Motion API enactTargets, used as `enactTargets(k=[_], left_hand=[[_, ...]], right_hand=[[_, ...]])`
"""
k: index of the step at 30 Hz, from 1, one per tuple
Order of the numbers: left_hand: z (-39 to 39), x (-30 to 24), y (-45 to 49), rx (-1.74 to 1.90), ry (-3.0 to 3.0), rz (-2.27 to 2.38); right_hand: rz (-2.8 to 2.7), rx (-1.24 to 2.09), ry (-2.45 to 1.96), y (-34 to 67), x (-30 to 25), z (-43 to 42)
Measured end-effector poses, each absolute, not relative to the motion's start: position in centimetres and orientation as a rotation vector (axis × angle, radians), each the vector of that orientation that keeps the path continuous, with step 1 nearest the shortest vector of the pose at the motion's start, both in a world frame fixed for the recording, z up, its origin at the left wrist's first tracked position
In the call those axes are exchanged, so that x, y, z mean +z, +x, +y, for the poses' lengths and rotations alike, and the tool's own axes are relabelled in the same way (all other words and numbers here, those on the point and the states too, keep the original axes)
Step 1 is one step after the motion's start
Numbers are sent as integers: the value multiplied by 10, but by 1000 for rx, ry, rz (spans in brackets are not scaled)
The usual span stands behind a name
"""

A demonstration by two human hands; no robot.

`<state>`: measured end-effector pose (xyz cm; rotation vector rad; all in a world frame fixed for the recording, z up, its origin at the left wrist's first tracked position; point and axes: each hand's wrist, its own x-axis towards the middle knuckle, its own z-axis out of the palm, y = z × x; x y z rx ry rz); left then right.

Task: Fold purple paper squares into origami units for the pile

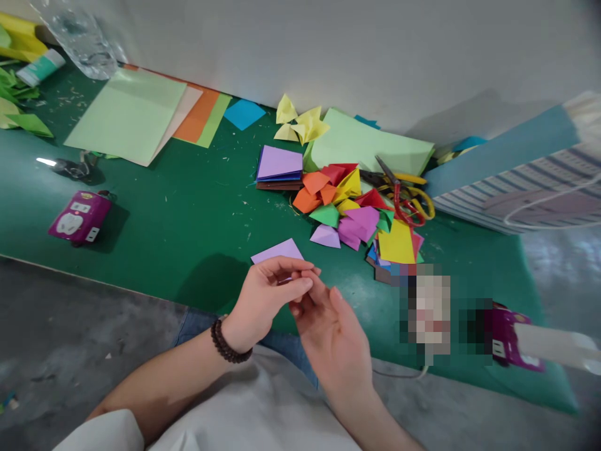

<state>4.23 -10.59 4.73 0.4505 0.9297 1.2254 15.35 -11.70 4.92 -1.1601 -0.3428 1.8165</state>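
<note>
My left hand (263,300), with a dark bead bracelet at the wrist, pinches the near edge of a lilac paper square (278,251) that juts out above its fingers. My right hand (331,332) is raised beside it, palm up, and its fingertips meet the left hand's fingers at the paper. Both hands hover over the near edge of the green mat (188,207). Just beyond them lies a heap of folded coloured paper pieces (345,203).
A stack of paper squares with a lilac top (279,166), scissors (406,194), large pale green sheets (129,113), yellow folded pieces (300,122), a plastic bottle (82,37), two purple packets (81,216) (509,335) and a striped bag (526,181) are on or beside the mat.
</note>
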Motion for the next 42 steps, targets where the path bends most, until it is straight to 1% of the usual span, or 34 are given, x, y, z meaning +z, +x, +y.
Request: enactTargets(k=[15,20,23,25,27,29,31,34,36,38,42], left_hand=[[-107,38,43,1227,409,900],[-106,39,45,1235,400,972],[-105,34,41,1244,538,1002],[-106,27,33,1249,793,1082],[-109,18,21,1262,1155,1283],[-113,9,10,1167,1554,1435],[-117,1,1,1045,1854,1456],[-121,-8,-4,804,2131,1445],[-122,-11,-4,706,2201,1458],[-122,-13,-2,694,2226,1487],[-124,-16,2,879,2174,1509]], right_hand=[[-321,1865,-1175,157,54,-116],[-444,1848,-1158,152,49,-117],[-509,1830,-1173,155,41,-113],[-556,1790,-1195,165,33,-106],[-688,1661,-1234,181,22,-97],[-1004,1419,-1313,199,10,-86],[-1453,1153,-1334,216,-2,-75],[-1981,892,-1232,231,-16,-59],[-2152,838,-1155,233,-22,-51],[-2211,847,-1114,234,-26,-44],[-2116,1006,-1083,235,-22,-35]])
